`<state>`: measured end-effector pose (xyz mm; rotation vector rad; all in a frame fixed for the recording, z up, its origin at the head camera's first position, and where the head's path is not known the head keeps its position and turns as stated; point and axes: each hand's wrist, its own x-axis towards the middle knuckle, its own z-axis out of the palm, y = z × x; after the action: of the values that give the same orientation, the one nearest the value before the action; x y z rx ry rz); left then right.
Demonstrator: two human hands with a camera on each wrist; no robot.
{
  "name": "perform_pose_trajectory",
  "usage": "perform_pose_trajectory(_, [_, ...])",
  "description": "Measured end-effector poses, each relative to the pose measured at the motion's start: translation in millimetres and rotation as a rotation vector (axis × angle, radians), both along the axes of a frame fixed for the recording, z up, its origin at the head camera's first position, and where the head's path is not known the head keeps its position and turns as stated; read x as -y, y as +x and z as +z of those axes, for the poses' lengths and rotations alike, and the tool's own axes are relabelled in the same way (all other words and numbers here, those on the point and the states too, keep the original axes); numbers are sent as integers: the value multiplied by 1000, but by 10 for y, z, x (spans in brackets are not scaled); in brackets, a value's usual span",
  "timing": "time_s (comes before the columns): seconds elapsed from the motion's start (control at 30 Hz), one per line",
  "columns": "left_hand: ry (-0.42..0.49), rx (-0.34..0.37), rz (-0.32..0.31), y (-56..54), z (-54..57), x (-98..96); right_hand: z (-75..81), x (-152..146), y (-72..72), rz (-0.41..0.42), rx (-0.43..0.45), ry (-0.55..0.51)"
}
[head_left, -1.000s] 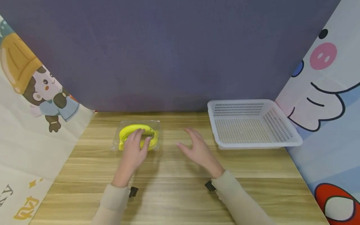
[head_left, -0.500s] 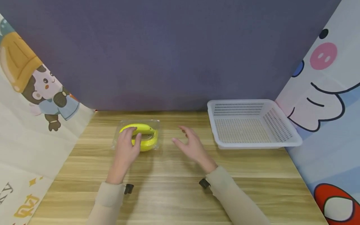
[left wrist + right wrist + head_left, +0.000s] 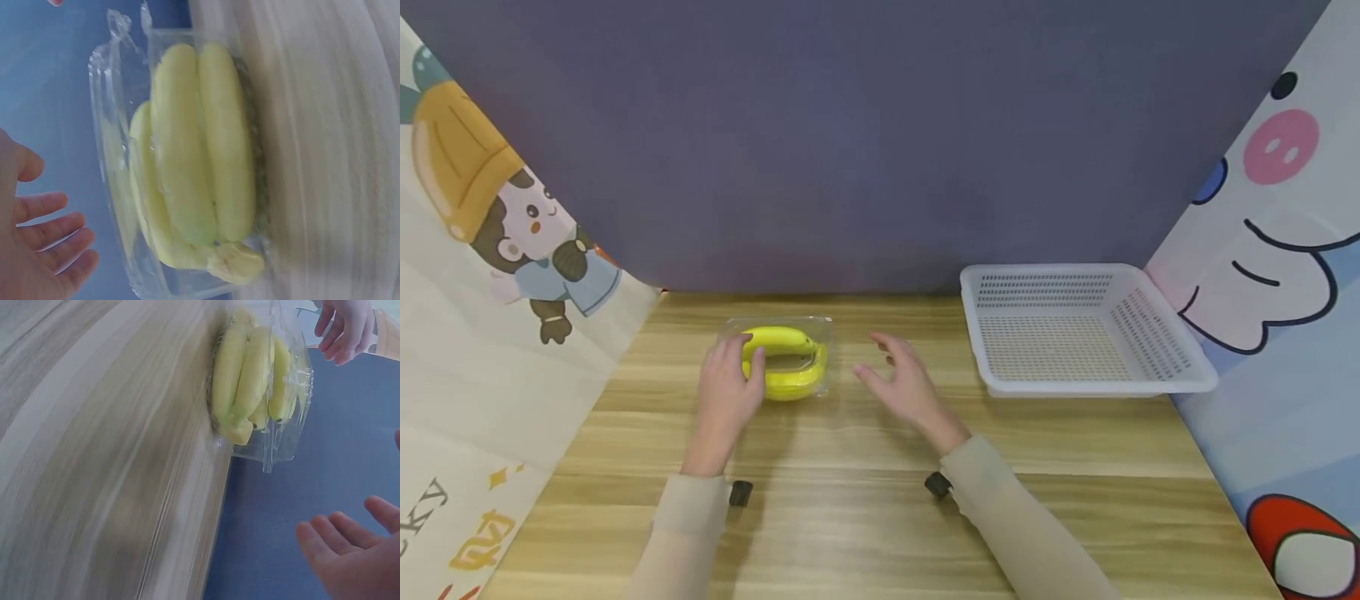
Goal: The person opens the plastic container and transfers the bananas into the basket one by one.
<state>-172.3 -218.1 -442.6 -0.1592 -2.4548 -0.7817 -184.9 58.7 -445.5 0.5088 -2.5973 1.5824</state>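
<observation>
A bunch of yellow bananas (image 3: 786, 379) lies in a clear plastic box (image 3: 825, 331) on the left part of the table. In the left wrist view the bananas (image 3: 187, 144) show through the plastic, with their stem end at the bottom. My left hand (image 3: 724, 387) hovers over the box's left end, its fingers loosely bent and holding nothing. The right wrist view shows that left hand (image 3: 350, 328) above and apart from the box (image 3: 269, 450). To the right of the box, my right hand (image 3: 901, 385) is held in the air with relaxed fingers, holding nothing.
A white perforated plastic basket (image 3: 1093, 387) stands at the back right of the wooden table (image 3: 850, 517). Behind is a dark blue-grey panel (image 3: 850, 150). Cartoon-printed sheets (image 3: 512, 367) border both sides.
My left hand has drawn back leftward, uncovering more of the bananas. My right hand has shifted slightly left. The box stays in place on the table; the head view has shifted slightly.
</observation>
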Motion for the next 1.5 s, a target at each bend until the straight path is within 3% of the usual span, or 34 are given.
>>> perform_pose_trajectory(0.13, [-9,18,31,-41,-42,72,-3,49,-18,13,7,-7])
perform_pose_trajectory(0.5, [77,108,189,-64,-132,332,-140,230,-73,36,69,-5])
perform_pose_trajectory(0.8, [184,208,237,-83,-202,434,-183,411,-96,73,83,-46])
perform_pose_trajectory(1.0, [243,346,243,-90,-204,477,-191,520,-109,75,110,-50])
perform_pose_trajectory(1.23, [309,398,238,-96,-278,537,-181,665,-72,59,193,4])
perform_pose_trajectory(1.5, [395,463,197,-95,-329,562,-281,714,-73,60,170,72])
